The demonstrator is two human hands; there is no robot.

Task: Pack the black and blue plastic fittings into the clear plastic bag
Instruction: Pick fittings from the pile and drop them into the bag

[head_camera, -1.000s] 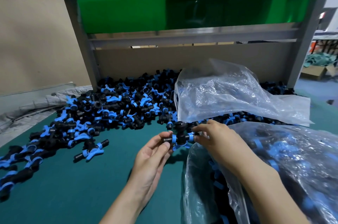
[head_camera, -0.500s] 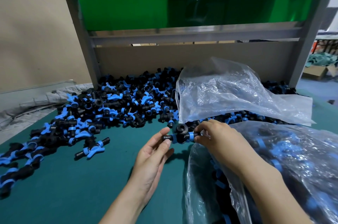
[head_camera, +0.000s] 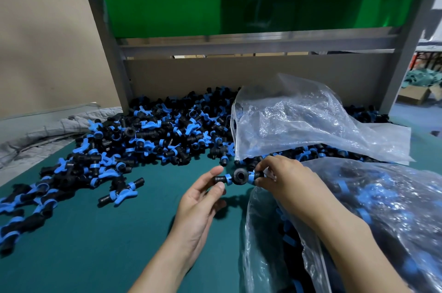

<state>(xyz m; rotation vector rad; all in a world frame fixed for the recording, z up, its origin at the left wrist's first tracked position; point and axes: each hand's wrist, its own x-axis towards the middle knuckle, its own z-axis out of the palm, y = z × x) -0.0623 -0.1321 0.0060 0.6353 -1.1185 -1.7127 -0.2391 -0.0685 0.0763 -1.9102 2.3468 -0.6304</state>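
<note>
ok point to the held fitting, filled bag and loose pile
held fitting (head_camera: 240, 176), head view, black centre socket
filled bag (head_camera: 394, 209), head view, crinkled top side
loose pile (head_camera: 167, 134), head view, its middle

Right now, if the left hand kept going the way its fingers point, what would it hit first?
The left hand is pinching one end of the held fitting, so that comes first. Pushed on, it would likely meet the right hand gripping the other end, though depth is unclear.

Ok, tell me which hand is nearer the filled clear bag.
Right. The right hand is at the mouth of the filled bag, forearm across its plastic; the left hand is over the green mat to the bag's left, apart from it. Both pinch one fitting.
</note>
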